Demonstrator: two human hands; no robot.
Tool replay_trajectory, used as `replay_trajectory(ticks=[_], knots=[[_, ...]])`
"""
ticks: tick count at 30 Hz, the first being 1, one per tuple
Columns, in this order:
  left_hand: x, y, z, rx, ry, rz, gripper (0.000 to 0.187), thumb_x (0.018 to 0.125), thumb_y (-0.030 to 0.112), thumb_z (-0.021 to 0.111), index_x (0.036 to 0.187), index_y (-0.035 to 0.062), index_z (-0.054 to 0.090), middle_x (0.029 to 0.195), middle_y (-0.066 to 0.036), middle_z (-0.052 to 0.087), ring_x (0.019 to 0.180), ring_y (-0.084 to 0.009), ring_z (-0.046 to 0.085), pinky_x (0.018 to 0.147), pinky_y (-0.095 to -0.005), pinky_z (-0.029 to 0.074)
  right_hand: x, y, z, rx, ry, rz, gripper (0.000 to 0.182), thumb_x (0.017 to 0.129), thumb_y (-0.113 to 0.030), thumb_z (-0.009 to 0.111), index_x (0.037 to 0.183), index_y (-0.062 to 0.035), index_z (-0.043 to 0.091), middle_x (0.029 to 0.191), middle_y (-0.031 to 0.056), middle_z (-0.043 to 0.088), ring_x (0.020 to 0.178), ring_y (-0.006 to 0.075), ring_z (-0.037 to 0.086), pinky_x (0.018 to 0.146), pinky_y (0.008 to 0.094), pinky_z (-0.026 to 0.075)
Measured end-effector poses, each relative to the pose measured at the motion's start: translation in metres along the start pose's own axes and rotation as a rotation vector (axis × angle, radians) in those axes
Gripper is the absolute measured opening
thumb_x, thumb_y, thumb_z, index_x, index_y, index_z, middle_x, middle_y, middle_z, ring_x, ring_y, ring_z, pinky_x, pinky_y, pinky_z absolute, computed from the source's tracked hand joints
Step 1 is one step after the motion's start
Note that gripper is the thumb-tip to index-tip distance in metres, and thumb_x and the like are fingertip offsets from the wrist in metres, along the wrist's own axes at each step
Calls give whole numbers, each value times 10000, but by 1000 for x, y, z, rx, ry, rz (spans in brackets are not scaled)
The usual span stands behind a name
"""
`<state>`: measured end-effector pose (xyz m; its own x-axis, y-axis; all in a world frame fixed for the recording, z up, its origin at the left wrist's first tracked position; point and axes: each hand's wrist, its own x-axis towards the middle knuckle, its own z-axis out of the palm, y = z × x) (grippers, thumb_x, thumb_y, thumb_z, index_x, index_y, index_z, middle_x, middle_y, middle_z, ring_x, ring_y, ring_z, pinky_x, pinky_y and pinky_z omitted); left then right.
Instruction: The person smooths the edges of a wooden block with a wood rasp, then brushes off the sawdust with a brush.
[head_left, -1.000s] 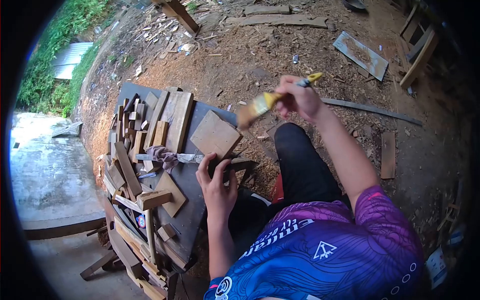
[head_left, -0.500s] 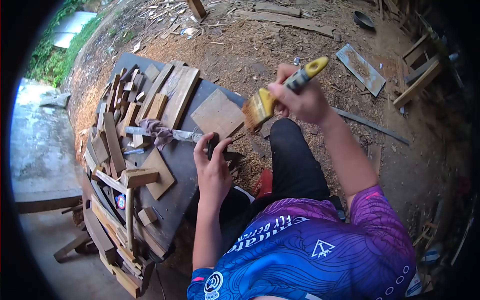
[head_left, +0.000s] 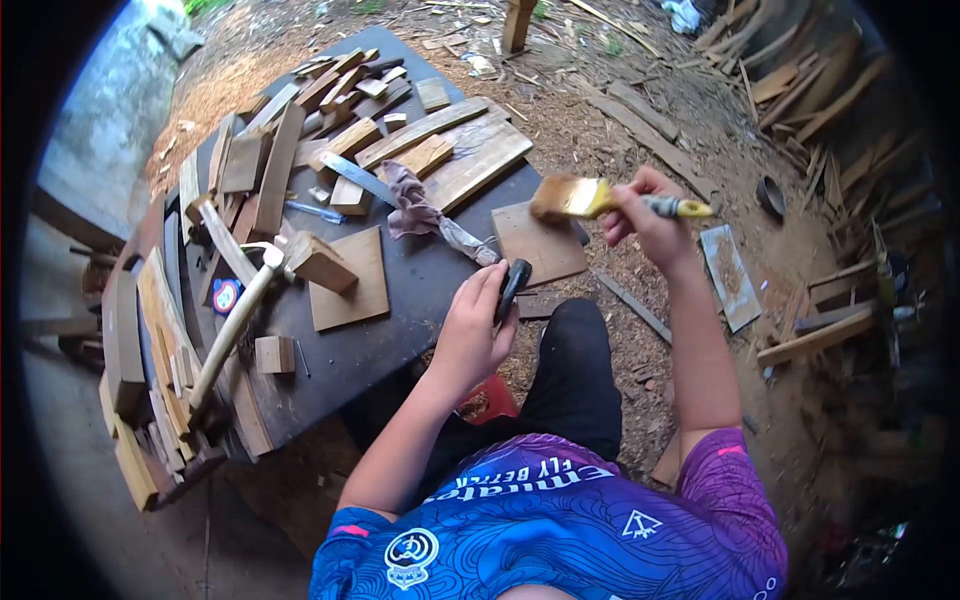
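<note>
A wide paintbrush (head_left: 580, 198) with brown bristles and a yellow-and-grey handle is gripped in my right hand (head_left: 648, 222). Its bristles point left, overlapping the upper edge of a square wooden board (head_left: 540, 243) at the table's right edge. My left hand (head_left: 474, 325) is closed on a small black rounded object (head_left: 513, 290), held upright beside the table edge; its exact kind I cannot tell. Just above those fingers lies a metal straight bar (head_left: 358, 178) with a purplish cloth (head_left: 410, 205) wrapped round its middle.
The dark table (head_left: 330, 400) carries piled wood offcuts (head_left: 345, 85), a thick plank (head_left: 480, 160), a second square board (head_left: 350, 280) and a hammer (head_left: 235, 325). A small wood block (head_left: 275, 354) sits near the front edge. Wood shavings and scraps cover the ground.
My view has swung, so the table sits more to the right. The brush has turned from bristles-down to nearly level, bristles left. My left hand still holds the black object.
</note>
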<state>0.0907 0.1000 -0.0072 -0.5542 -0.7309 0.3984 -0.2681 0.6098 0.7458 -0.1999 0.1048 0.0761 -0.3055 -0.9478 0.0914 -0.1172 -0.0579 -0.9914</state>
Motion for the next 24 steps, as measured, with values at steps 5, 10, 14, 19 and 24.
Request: replay_trajectory(ticks=[5,10,14,19,24], knots=[[-6,-7,1,15,3,19,607,856,24,710,1420,-90,518,1390,-275,573,1279,-439,576,1110,-479,467,20,-23,30,-118,-339,85,180,1014,-122,676,891,-25,588,760,121,727,576,154,713,493,273,583],[-5,1,0,70,46,-5,630,844,35,714,1427,-97,515,1492,-286,487,1322,-449,526,1131,-483,448,33,-31,67,-264,-268,-56,204,993,-136,710,857,-31,599,766,109,735,602,136,723,501,254,561],[-15,5,-13,315,42,-183,788,801,207,817,1455,-94,495,1605,-362,300,1367,-492,438,1138,-536,419,15,-60,99,-482,-445,-13,216,972,-130,723,821,-14,620,717,77,722,611,106,713,522,257,530],[-21,8,-38,420,8,-219,913,810,384,856,1497,-71,463,1630,-325,281,1392,-453,401,1158,-523,382,26,-56,127,-890,-356,-551,166,920,-126,740,829,-25,644,754,129,694,662,271,708,605,381,543],[-50,0,-52,421,66,-251,857,847,347,824,1492,-79,455,1611,-276,333,1413,-434,396,1162,-510,387,-20,-59,167,-1045,-707,-667,151,897,-156,774,853,-43,684,832,147,691,738,364,687,682,445,554]])
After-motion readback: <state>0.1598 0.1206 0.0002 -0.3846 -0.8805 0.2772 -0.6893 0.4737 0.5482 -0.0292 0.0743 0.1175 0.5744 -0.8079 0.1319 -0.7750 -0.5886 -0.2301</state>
